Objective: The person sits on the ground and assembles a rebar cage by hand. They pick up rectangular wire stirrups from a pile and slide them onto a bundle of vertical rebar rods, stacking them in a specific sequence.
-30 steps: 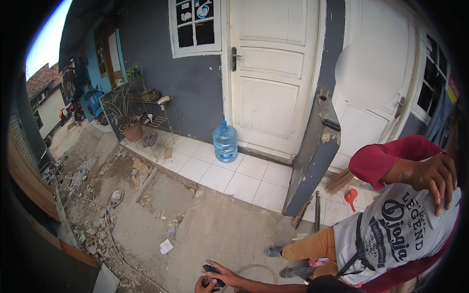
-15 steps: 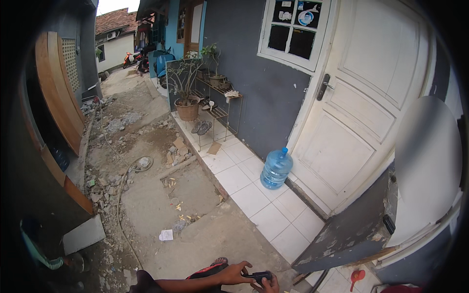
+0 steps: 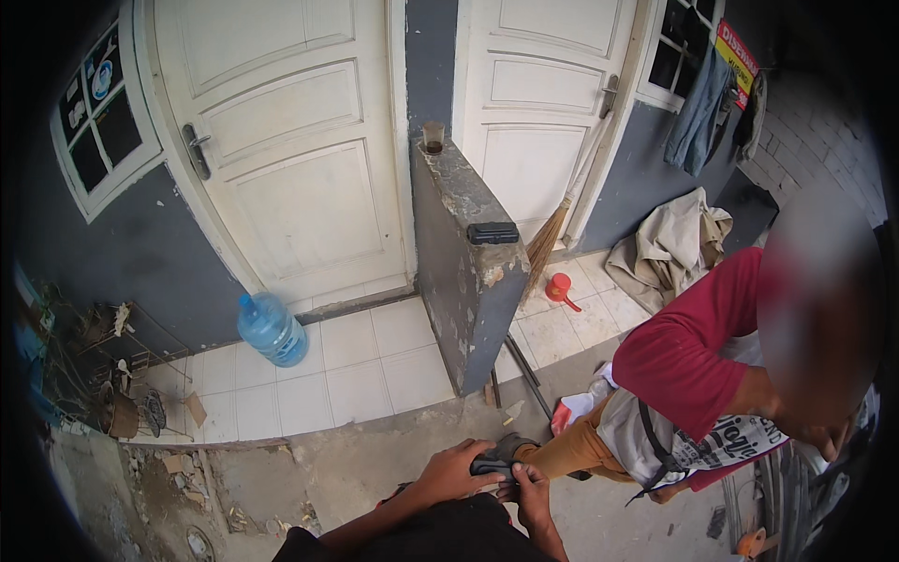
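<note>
Low in the view, in front of my dark shirt, both hands are on a small black handheld device (image 3: 492, 467). My left hand (image 3: 454, 472) reaches in from the lower left, its fingers curled over the device's near side. My right hand (image 3: 533, 489) grips the other end with the thumb on top. What kind of device it is cannot be made out. Close by on the right, a person in a dark red top and tan trousers (image 3: 567, 451) bends forward with one arm raised.
A low grey wall (image 3: 448, 272) juts out between two white doors, bearing a black case (image 3: 493, 232) and a glass (image 3: 433, 138). A blue water gallon (image 3: 272, 330) stands on the white tiles. Beyond the wall are a broom (image 3: 547, 245), a red dipper (image 3: 562, 290) and a beige cloth (image 3: 670, 245).
My view has swung to the right, away from the alley, bringing the person and the second door into sight. Both hands keep hold of the black device.
</note>
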A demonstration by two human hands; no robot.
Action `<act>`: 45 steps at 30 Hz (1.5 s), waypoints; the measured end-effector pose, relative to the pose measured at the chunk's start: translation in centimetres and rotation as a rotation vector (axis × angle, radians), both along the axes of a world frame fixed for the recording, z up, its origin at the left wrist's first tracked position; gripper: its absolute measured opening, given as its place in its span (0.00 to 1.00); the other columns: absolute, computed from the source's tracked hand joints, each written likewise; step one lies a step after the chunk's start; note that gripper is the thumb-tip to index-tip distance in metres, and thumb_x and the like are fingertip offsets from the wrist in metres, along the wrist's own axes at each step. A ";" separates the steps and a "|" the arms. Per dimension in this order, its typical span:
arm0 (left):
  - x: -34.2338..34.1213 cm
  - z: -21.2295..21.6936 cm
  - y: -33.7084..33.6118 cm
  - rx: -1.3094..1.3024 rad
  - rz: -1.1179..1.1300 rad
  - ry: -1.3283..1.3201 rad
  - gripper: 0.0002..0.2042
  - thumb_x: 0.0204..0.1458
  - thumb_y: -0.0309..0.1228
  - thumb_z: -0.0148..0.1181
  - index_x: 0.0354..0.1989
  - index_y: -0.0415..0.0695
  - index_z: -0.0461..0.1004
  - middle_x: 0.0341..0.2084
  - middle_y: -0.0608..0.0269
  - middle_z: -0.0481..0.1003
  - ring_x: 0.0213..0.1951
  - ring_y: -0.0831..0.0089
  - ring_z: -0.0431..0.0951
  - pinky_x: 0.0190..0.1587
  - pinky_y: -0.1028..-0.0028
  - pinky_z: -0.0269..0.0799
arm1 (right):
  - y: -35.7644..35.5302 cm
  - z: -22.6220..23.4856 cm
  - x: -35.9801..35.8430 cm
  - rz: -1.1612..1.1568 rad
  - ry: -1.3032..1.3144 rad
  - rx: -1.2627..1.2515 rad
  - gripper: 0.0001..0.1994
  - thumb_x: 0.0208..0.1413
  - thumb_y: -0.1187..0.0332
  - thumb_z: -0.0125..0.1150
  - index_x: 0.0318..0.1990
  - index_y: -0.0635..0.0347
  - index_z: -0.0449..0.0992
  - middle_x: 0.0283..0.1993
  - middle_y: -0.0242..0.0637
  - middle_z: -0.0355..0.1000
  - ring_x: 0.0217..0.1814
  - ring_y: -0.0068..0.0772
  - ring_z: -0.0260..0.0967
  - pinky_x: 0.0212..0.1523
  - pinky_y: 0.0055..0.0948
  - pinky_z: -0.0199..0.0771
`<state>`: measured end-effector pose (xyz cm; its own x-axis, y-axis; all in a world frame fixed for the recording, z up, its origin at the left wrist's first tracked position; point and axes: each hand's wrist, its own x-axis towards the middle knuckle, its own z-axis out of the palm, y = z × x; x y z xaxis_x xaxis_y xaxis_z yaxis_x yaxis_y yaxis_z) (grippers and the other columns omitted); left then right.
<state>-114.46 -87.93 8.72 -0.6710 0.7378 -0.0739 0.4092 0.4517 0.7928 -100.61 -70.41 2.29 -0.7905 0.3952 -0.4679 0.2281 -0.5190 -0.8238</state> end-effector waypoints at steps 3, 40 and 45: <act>-3.5 -1.8 3.2 -0.007 -0.175 0.153 0.39 0.50 0.62 0.72 0.65 0.51 0.73 0.56 0.59 0.78 0.55 0.53 0.82 0.51 0.56 0.81 | 2.9 -1.9 -3.9 -0.049 0.047 0.032 0.17 0.71 0.56 0.65 0.39 0.63 0.75 0.31 0.44 0.81 0.23 0.34 0.80 0.23 0.31 0.84; -13.7 -38.1 0.8 -0.804 -0.185 -0.541 0.36 0.65 0.59 0.58 0.70 0.40 0.71 0.63 0.39 0.75 0.65 0.45 0.74 0.65 0.46 0.69 | -45.8 -17.0 22.0 -1.254 -0.808 -0.290 0.21 0.71 0.54 0.54 0.60 0.58 0.81 0.44 0.47 0.81 0.49 0.44 0.82 0.41 0.35 0.84; -0.8 -31.1 6.7 -0.917 -0.743 -0.519 0.29 0.67 0.54 0.59 0.63 0.41 0.79 0.62 0.48 0.77 0.64 0.51 0.76 0.64 0.47 0.71 | -46.7 -20.3 24.0 -1.430 -0.580 -0.472 0.17 0.69 0.62 0.64 0.55 0.66 0.80 0.47 0.48 0.83 0.39 0.41 0.84 0.40 0.42 0.84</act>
<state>-115.23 -81.27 -22.37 0.1361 0.4616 -0.8766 0.5349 0.7105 0.4572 -76.58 -117.16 -18.02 0.3979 0.3573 -0.8450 -0.4328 -0.7390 -0.5163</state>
